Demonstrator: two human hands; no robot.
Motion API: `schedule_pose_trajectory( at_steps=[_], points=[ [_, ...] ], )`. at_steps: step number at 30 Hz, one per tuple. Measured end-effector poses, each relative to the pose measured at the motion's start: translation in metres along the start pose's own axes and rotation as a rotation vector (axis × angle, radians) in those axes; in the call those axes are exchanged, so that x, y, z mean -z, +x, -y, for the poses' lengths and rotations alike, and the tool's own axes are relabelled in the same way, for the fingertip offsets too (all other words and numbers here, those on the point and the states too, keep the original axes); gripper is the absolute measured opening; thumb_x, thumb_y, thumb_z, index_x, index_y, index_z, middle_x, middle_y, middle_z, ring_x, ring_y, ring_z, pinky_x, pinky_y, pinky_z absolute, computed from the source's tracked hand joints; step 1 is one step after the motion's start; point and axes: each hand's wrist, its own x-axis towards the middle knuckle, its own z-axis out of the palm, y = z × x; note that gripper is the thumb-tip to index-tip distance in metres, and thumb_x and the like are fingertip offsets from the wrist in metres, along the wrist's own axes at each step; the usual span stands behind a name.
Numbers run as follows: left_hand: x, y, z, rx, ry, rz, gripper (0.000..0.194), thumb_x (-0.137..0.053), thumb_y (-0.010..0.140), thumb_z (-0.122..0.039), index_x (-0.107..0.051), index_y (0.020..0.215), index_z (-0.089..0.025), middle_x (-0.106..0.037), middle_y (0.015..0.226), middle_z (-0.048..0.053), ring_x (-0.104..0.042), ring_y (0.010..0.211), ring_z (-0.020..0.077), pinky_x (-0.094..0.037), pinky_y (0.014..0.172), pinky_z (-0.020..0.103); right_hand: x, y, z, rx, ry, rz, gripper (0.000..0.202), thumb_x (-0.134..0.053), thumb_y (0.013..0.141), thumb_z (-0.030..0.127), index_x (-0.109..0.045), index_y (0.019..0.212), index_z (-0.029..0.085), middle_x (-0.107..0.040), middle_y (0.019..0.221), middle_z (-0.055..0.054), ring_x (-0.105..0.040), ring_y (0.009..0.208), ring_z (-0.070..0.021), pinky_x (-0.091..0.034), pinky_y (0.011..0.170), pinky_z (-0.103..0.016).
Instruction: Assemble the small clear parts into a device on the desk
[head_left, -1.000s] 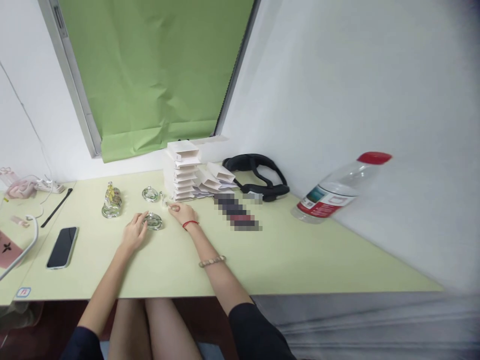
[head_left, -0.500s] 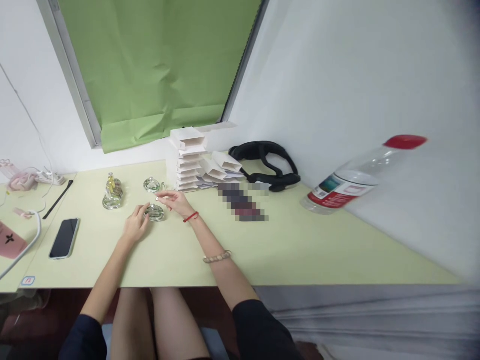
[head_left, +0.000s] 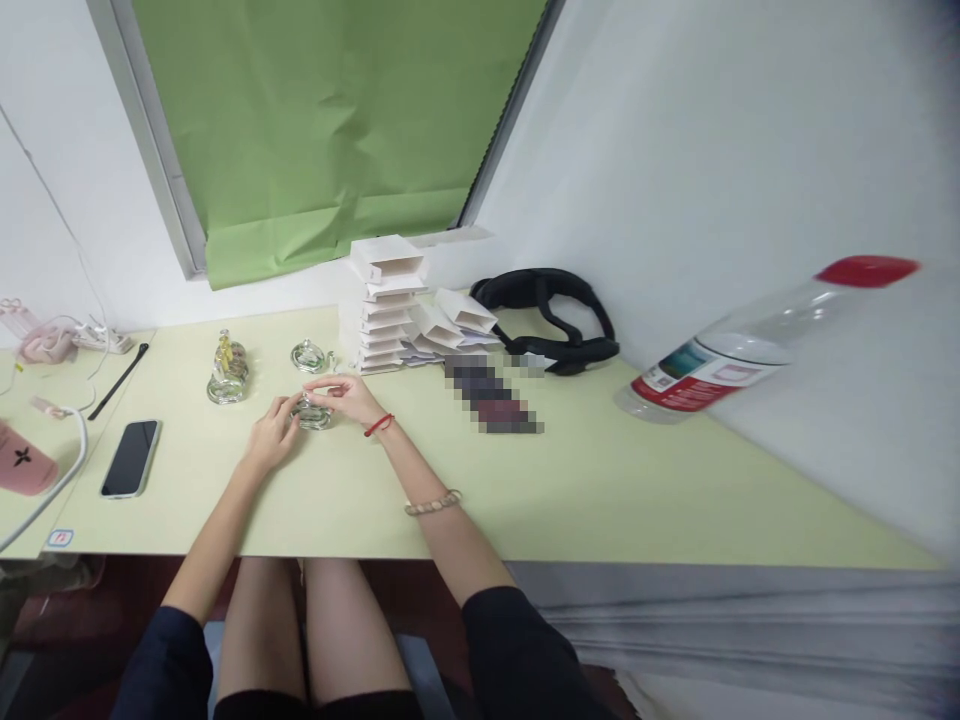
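Note:
A small clear glass bottle lies or stands low on the table between my hands. My left hand grips its left side, fingers bent and thumb against the glass. Over its top reaches my right hand, with thumb and fingertips pinched together. Whatever sits in that pinch is too small to make out. Just behind is another clear glass bottle, with a small glass piece beside it. To the left stand glass bottles grouped together, with some yellow at the top.
White boxes are stacked at the back, with more lying beside them. Right of these sits a black headset. A red-capped plastic bottle stands near the wall. A phone and a black strip lie left.
My right hand has moved left and down, from beside the near bottle to over its top. My left hand stays at the bottle's side. The view has shifted slightly.

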Motion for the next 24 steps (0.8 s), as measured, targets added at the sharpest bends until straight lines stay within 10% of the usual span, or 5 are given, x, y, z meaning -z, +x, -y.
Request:
schedule_pose_trajectory(
  at_steps=[17, 24],
  points=[
    [-0.002, -0.001, 0.001, -0.026, -0.01, -0.016, 0.046, -0.032, 0.097, -0.033, -0.041, 0.14, -0.019, -0.051, 0.123, 0.008, -0.057, 0.082, 0.012, -0.047, 0.079, 0.027, 0.002, -0.001, -0.002, 0.037, -0.051, -0.014, 0.044, -0.081, 0.053, 0.044, -0.073, 0.08, 0.01, -0.067, 0.083, -0.011, -0.037, 0.048, -0.0036, -0.026, 0.042, -0.02],
    [-0.001, 0.001, 0.001, -0.014, 0.007, -0.01, 0.045, -0.032, 0.098, -0.034, -0.041, 0.139, -0.019, -0.051, 0.124, 0.008, -0.057, 0.081, 0.0118, -0.047, 0.077, 0.027, 0.008, -0.001, 0.008, -0.048, 0.139, 0.102, 0.067, -0.08, 0.057, 0.039, -0.065, 0.117, 0.013, -0.063, 0.114, -0.013, -0.04, 0.048, -0.0004, -0.033, 0.043, -0.017]
  ],
)
